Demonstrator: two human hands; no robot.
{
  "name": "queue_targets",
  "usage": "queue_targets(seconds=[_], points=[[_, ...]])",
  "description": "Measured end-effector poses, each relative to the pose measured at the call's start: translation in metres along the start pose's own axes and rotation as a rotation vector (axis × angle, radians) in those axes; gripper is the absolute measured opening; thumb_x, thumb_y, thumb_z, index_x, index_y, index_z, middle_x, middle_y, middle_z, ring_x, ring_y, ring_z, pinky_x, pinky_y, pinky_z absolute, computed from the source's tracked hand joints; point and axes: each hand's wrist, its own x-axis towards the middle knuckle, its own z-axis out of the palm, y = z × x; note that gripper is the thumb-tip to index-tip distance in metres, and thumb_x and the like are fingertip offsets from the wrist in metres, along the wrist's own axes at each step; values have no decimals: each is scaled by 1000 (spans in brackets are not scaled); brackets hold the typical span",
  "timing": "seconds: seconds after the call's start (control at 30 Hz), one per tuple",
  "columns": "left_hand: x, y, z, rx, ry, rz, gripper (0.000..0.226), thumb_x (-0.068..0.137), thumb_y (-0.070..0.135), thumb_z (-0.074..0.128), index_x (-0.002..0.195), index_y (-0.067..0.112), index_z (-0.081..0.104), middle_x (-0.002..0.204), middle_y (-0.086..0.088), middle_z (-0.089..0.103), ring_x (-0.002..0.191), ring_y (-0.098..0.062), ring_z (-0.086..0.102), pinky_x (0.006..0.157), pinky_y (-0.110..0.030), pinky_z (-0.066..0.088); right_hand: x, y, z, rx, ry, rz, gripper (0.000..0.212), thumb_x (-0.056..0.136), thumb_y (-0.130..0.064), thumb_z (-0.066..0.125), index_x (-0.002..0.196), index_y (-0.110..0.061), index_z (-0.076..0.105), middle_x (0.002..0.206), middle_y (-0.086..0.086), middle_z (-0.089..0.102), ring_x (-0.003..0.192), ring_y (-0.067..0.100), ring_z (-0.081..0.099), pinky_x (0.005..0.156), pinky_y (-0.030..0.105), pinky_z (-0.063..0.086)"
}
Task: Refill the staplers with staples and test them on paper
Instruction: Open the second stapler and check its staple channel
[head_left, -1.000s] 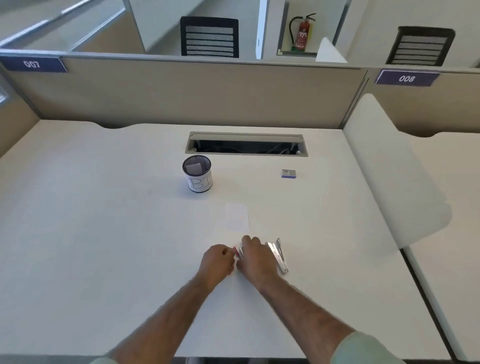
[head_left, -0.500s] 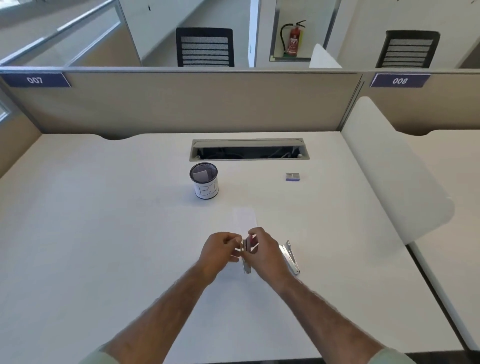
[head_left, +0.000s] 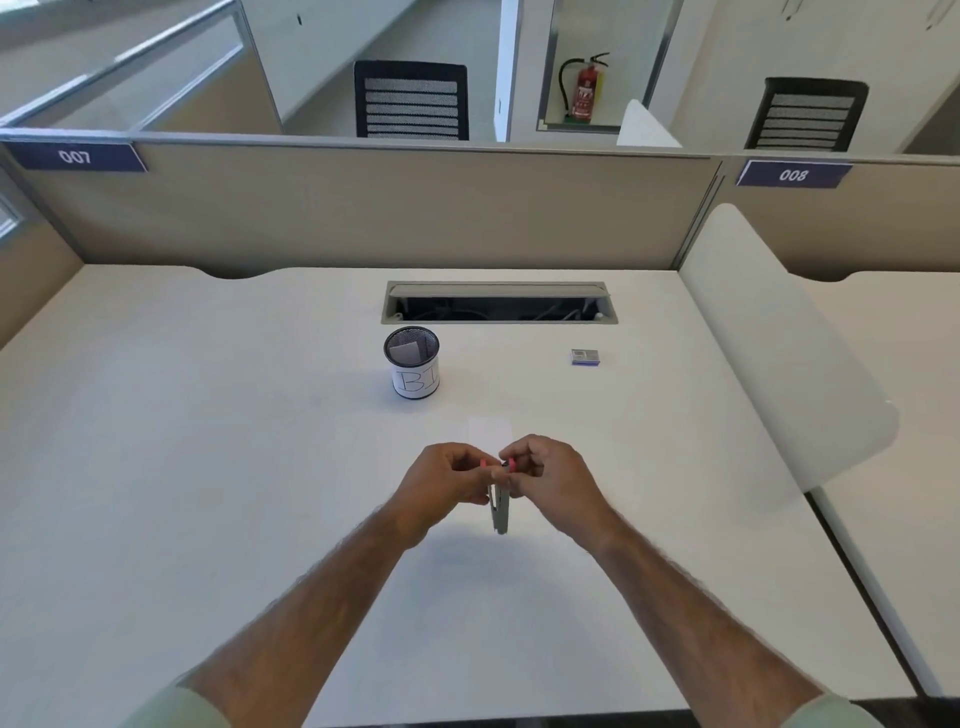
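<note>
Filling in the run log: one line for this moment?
both hands hold pink stapler above desk | paper slip beyond | staple box untouched

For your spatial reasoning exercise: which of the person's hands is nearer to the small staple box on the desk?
Right. The right hand lies below-left of the staple box; the left hand is further left. Both hold a stapler between them.

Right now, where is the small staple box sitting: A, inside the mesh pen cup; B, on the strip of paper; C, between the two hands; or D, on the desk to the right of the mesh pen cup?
D: the small staple box lies flat on the bare desk, apart from and to the right of the mesh pen cup, below the cable slot.
</note>
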Motion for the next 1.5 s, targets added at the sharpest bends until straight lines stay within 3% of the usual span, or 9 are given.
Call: queue_targets(seconds=[0.17,0.43,0.63,0.8,1.0,1.1,1.27,1.37,1.5], points=[[0,3,1,1,52,82,6,86,17,82,91,13,80,91,-14,79,87,-29,75,80,-34,63,7,-10,-6,-58,-57,-75,17,81,-4,79,95,-9,72,88,19,73,88,39,71,84,50,60],[4,12,-1,135,127,218,7,89,18,78,83,21,79,79,-3,78,69,-13,69,70,-24,57,13,-21,-16,-79,-56,-150,19,78,5,76,87,-10,68,83,17,71,78,26,71,78,40,62],[10,14,-22,-303,192,171,9,93,7,71,100,3,76,89,-10,79,83,-19,76,86,-35,63,19,-28,-41,254,62,-131,20,80,10,75,92,-4,67,84,19,71,82,25,70,76,35,61],[10,15,-37,-687,146,166,39,86,9,71,122,-4,66,116,-23,75,110,-31,73,89,-26,59,20,-27,-54,503,116,-156,23,75,2,78,92,-5,65,93,18,75,92,26,70,90,43,59],[8,21,-38,-633,84,177,31,82,4,73,113,4,74,112,-27,74,108,-39,73,87,-26,59,16,-9,-62,792,80,-108,20,87,16,63,95,-2,63,100,22,72,101,35,71,92,41,57],[7,29,-38,-617,110,203,26,81,4,73,107,4,75,109,-27,75,103,-36,75,84,-27,60,14,-3,-67,529,74,-108,17,85,11,69,95,-2,62,97,19,70,97,36,71,88,44,59],[7,37,-41,-577,108,235,22,81,5,73,102,9,77,109,-23,76,101,-31,76,83,-27,60,19,-15,-64,-109,46,-238,22,80,-8,80,92,-19,65,94,-5,73,91,9,70,82,21,52],[8,40,-38,-529,90,251,20,80,6,74,98,14,80,107,-20,78,102,-30,76,84,-27,60,24,-35,-51,-408,-14,-465,22,86,-17,74,102,-24,61,100,-12,66,96,7,64,86,28,53],[9,45,-34,-451,52,263,20,81,7,74,100,13,78,104,-21,77,103,-33,75,89,-29,59,32,-58,-35,-714,-113,-645,43,95,-17,63,133,-34,52,107,-5,62,86,20,63,75,39,54]])
